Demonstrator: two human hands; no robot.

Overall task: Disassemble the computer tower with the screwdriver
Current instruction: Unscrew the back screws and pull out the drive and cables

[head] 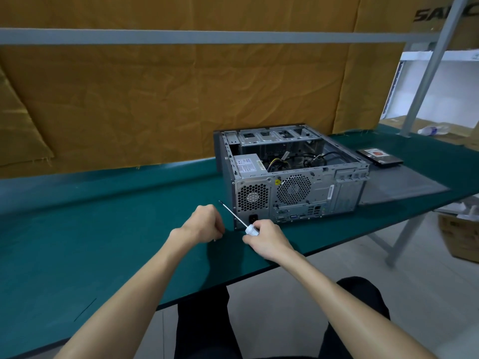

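Computer tower [293, 174] lies on its side, open, back panel facing the person. Right hand [267, 238] grips the screwdriver [239, 219] just in front of it, tip up-left, ready for screws. Left hand [204, 224] beside, curled, maybe pinching a screw, can't tell.

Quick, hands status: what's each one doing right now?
Left hand: fingers curled; whether they hold anything cannot be told.
Right hand: grips the screwdriver by its white handle, tip pointing up and away, off the computer tower.
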